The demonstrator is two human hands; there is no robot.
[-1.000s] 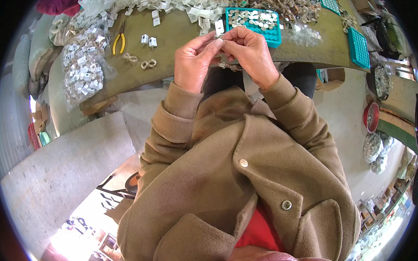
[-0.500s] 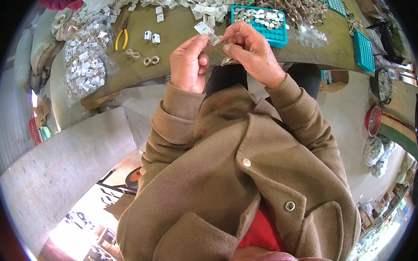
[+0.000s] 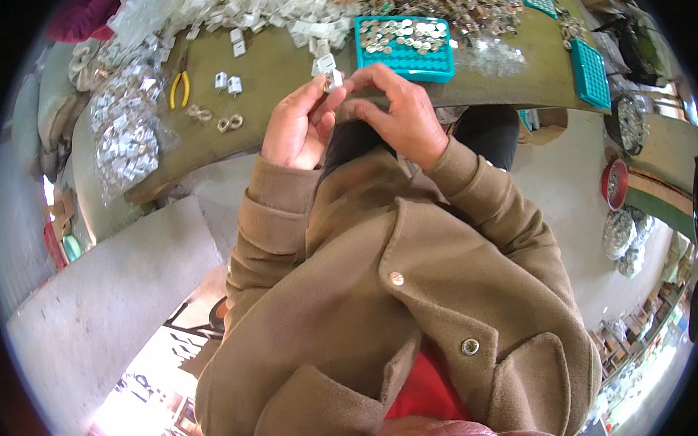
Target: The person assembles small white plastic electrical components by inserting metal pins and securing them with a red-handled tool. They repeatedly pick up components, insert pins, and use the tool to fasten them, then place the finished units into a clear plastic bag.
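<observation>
Above the table's near edge, my left hand (image 3: 293,128) pinches a small white plastic case (image 3: 334,81) between thumb and fingers. The case's inner side is too small to make out. My right hand (image 3: 407,112) is just to its right, the index fingertip at the case and the thumb spread away from it, with nothing seen between them. To the left lie two finished-looking white cases (image 3: 227,84), coiled wire loops (image 3: 230,123) and yellow-handled pliers (image 3: 180,87). Beyond my right hand sits a teal tray (image 3: 434,66) bearing round silvery discs.
A clear bag of white cases (image 3: 127,137) slumps over the table's left end. Loose white cases (image 3: 257,10) and a heap of tangled wire parts (image 3: 465,6) cover the back. Clear plastic pieces (image 3: 497,59) lie right of the tray; another teal tray (image 3: 590,73) is at the right edge.
The white case has turned in my left hand. My right thumb and fingers, pinched together by a thin wire before, have spread apart. The whole view has shifted a little.
</observation>
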